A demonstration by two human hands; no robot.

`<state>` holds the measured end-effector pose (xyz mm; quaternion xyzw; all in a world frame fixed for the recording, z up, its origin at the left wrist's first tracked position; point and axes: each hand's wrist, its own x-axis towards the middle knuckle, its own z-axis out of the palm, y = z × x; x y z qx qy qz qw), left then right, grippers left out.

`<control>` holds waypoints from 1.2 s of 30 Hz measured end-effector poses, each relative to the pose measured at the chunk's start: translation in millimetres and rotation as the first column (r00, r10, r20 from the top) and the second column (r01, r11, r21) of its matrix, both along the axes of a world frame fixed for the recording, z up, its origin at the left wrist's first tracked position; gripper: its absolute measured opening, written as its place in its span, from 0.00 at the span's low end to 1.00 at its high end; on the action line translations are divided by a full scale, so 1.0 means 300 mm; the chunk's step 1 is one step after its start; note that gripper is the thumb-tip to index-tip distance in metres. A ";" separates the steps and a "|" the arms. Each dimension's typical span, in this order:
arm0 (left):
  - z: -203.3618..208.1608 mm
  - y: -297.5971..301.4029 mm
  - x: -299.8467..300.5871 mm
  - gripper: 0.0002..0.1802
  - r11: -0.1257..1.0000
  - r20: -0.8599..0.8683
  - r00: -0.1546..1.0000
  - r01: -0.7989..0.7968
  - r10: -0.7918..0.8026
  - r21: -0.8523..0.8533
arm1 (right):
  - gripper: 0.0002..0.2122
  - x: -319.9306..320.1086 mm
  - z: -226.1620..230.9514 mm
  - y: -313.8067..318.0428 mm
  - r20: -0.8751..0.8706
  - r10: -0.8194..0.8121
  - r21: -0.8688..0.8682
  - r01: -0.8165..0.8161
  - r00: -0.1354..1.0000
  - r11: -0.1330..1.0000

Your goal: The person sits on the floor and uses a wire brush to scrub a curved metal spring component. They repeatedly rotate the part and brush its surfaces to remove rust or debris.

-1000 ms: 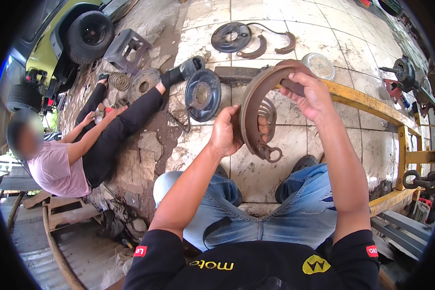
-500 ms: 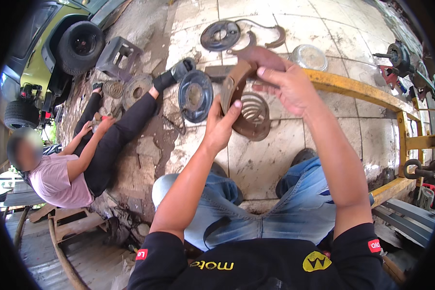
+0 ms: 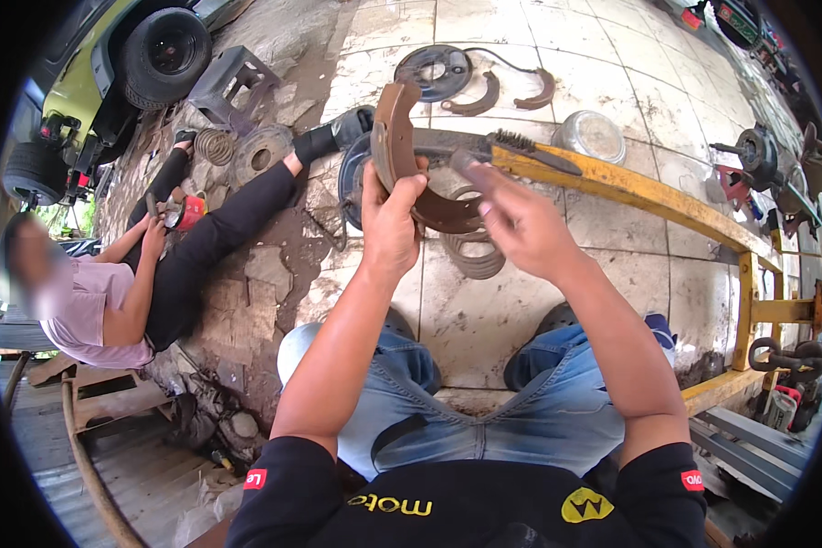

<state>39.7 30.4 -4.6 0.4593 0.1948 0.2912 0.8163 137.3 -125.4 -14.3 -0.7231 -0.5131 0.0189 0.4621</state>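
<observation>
My left hand [image 3: 391,217] is closed round a rusty, curved brake shoe [image 3: 398,146], held tilted above the floor. My right hand [image 3: 530,228], blurred by motion, pinches a brown sheet-like piece [image 3: 473,172] that looks like folded sandpaper, close to the shoe's lower end. Below the shoe, a rusty coil spring [image 3: 477,258] stands on the tiles. A wire brush [image 3: 534,151] with dark bristles lies beyond my right hand, by the end of a yellow metal bar [image 3: 630,185]. Partly hidden behind the shoe is a black round backing plate [image 3: 349,183].
Two more brake shoes [image 3: 478,97] and another round backing plate [image 3: 429,73] lie farther off on the tiles. A round silver part [image 3: 594,137] sits beyond the bar. At left, a person [image 3: 110,301] sits holding a red object [image 3: 189,213], near a grey stool [image 3: 236,82].
The brake shoe has shifted left and been turned. My right hand has moved down with the brown piece toward the shoe's lower end, uncovering the wire brush. The view has swung slightly.
</observation>
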 end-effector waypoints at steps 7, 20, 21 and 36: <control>0.015 0.055 -0.059 0.14 0.999 -0.028 1.000 0.007 -0.008 -0.038 | 0.24 -0.070 -0.083 -0.002 0.314 0.076 -0.262 0.010 0.946 0.965; 0.013 0.011 -0.023 0.17 0.999 -0.007 1.000 -0.025 0.025 0.033 | 0.23 -0.091 -0.044 -0.031 0.150 0.043 -0.332 0.009 0.988 0.943; 0.016 0.018 -0.010 0.17 0.999 0.015 1.000 -0.026 0.026 0.033 | 0.23 -0.081 -0.037 -0.035 0.179 0.032 -0.334 0.030 0.983 0.942; -0.085 -0.017 0.018 0.22 1.000 -0.094 0.996 0.003 -0.002 0.006 | 0.11 -0.009 -0.135 -0.048 0.132 -0.083 -0.345 0.124 0.988 0.930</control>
